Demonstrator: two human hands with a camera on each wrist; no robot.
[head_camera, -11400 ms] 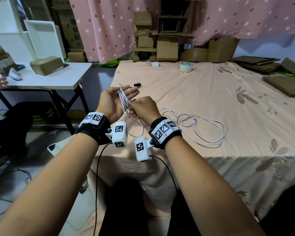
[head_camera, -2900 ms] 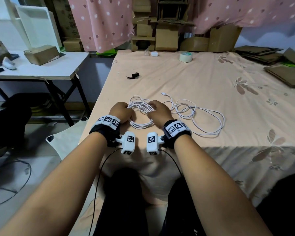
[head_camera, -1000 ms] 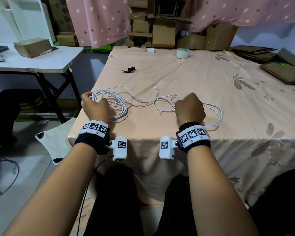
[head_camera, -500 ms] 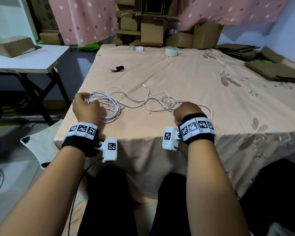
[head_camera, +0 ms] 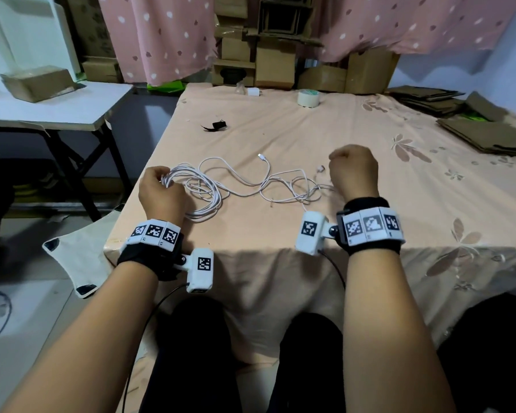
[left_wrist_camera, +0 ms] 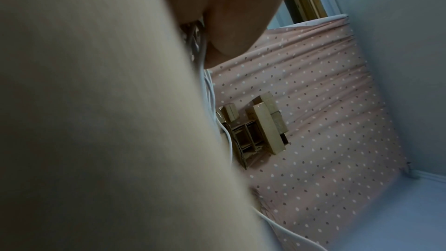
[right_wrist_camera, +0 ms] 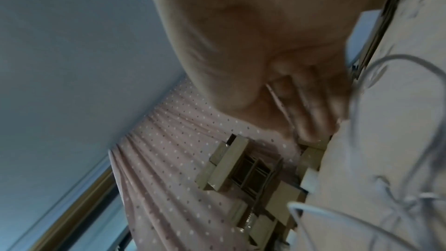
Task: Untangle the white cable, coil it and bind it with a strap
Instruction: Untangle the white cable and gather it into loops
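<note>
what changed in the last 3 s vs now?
The hands split apart: left hand carried the bundled loops of the cable toward the table's left edge, right hand pulled a strand rightward, spreading the tangle out. Both still grip the cable. The strap and tape roll lie untouched.

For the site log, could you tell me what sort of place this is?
Probably a room at home used for storage or packing: a bed with a floral sheet as worktop, stacked cardboard boxes against a pink curtain, and a folding table beside it.
</note>
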